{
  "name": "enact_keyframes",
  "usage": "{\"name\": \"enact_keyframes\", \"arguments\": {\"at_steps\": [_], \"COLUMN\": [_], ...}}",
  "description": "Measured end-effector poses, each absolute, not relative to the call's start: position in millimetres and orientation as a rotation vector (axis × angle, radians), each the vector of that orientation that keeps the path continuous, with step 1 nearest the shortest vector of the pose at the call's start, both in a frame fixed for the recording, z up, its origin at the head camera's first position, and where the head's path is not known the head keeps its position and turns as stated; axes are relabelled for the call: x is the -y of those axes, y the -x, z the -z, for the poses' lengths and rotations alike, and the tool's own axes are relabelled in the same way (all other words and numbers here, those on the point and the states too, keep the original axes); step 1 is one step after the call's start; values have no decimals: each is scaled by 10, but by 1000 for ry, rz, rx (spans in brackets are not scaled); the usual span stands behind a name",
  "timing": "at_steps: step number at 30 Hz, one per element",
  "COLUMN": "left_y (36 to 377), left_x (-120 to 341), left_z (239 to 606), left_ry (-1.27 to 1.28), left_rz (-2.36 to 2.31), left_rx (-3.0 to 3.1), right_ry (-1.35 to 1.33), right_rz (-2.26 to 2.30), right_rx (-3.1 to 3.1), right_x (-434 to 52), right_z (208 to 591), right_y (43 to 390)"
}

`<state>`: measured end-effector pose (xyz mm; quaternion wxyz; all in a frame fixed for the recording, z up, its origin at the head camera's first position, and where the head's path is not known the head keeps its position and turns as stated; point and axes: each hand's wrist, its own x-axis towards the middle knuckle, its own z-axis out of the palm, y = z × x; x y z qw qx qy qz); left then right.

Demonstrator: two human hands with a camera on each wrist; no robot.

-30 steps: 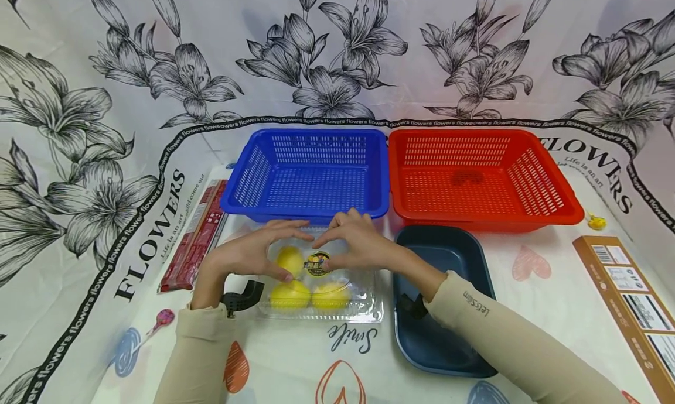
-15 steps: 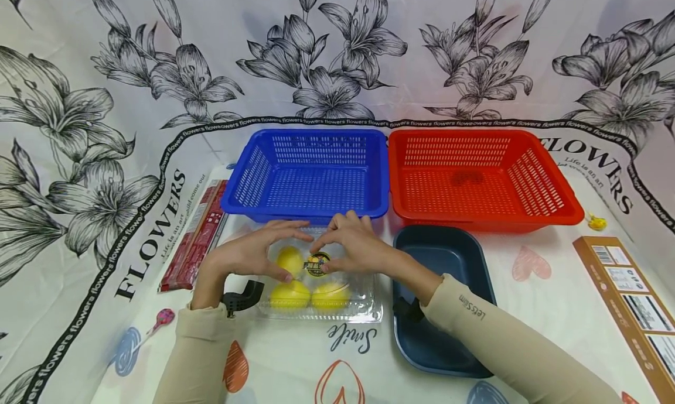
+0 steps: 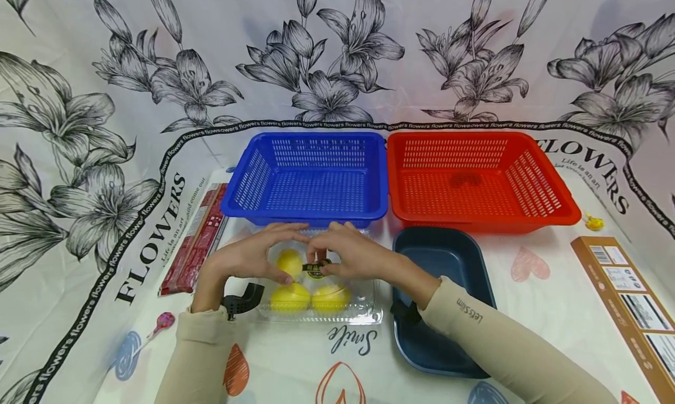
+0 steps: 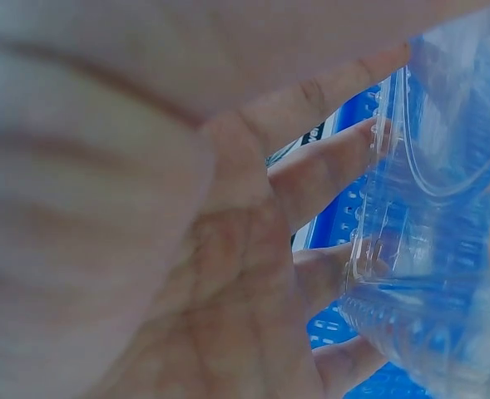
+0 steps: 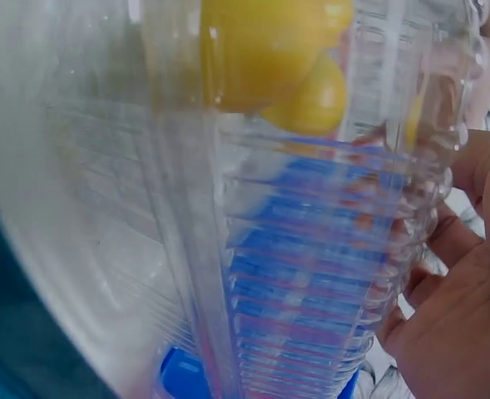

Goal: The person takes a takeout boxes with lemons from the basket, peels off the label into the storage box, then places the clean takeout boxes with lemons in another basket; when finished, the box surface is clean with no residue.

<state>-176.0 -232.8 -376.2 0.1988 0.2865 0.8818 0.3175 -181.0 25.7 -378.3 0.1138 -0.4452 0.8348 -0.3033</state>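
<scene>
A clear plastic clamshell box lies on the table in front of the blue basket. Inside are three yellow lemons, and a round dark sticker sits on the lid. My left hand arches over the box's far left part, fingers curled round its far edge and thumb on the lid. My right hand pinches the lid at the sticker, its fingertips meeting the left hand's. The left wrist view shows fingers against the box's rim. The right wrist view shows the ribbed box wall and lemons close up.
A blue basket and a red basket stand side by side behind the box. A dark blue tray lies under my right forearm. A red packet lies left, a lollipop near left, a brown carton at the right.
My right hand's fingers have slid a little left over the sticker and curled closer to the left hand's fingertips. The box and the left hand have stayed in place.
</scene>
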Motion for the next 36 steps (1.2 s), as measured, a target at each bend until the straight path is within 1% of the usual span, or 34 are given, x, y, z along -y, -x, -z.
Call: {"name": "enact_keyframes", "arguments": {"at_steps": [6,11,18,23,36], "left_y": [1791,1792,1789,1782,1763], "left_x": [2304,2290,2295,2321,2332], "left_z": [3762,3765,3760,3760,3765], "left_ry": [-822,-810,-819,-825,-831], "left_rz": [-877,-878,-868,-860,-869], "left_rx": [-2473,-2465,-2470,-2478,-2478], "right_ry": [1352,1308,1139,1030,768], "right_rz": [973,1153,1389,1469,1535], "right_rx": [-2386,-2293,-2281,-2323,-2360], "right_x": [-312,-397,-704,-975,-1613], "right_z": [3802,3783,3691,3661,3799], "right_y": [1824,1809,1786,1770,1717]}}
